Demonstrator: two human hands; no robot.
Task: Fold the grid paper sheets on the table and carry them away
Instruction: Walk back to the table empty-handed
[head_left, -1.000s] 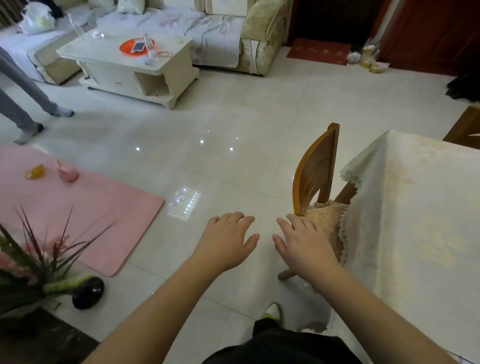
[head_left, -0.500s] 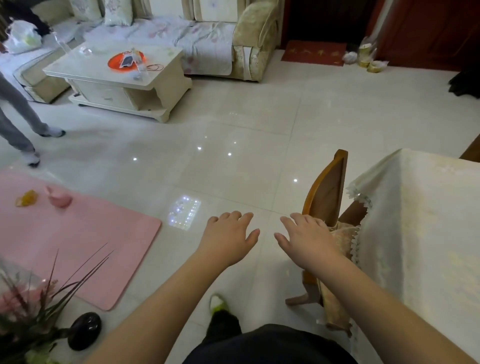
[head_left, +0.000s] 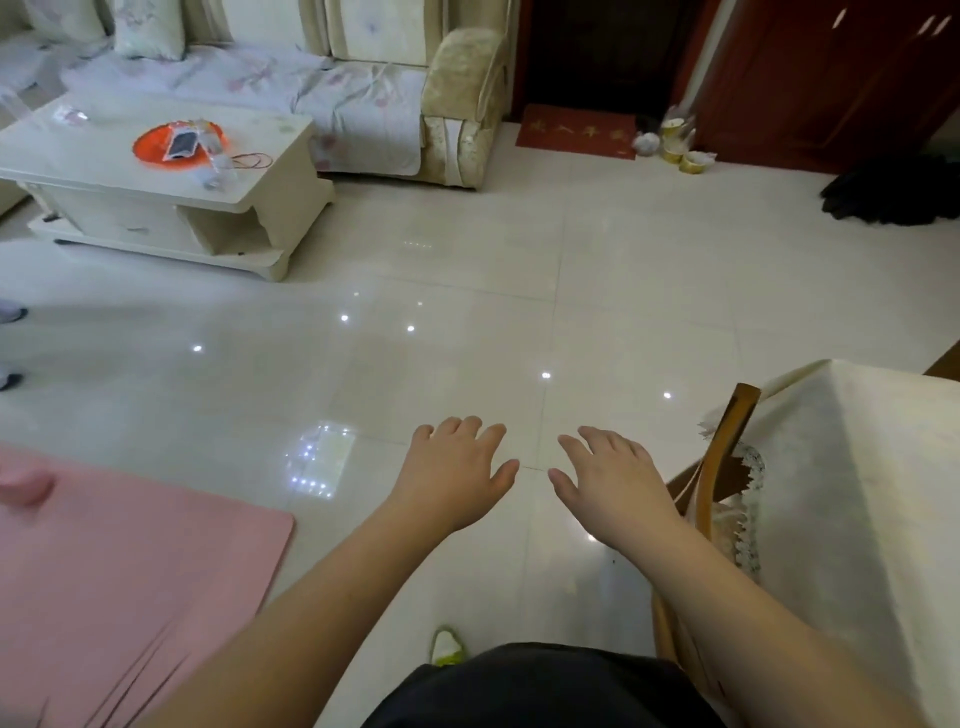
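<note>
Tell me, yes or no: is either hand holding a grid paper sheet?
No: the left hand and right hand hover open over the floor, holding nothing.

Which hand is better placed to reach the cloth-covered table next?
Right, probably. The right hand hovers open beside the wooden chair at the cloth-covered table; the left hand, also open, hangs farther away over bare floor. No grid paper is in view.
</note>
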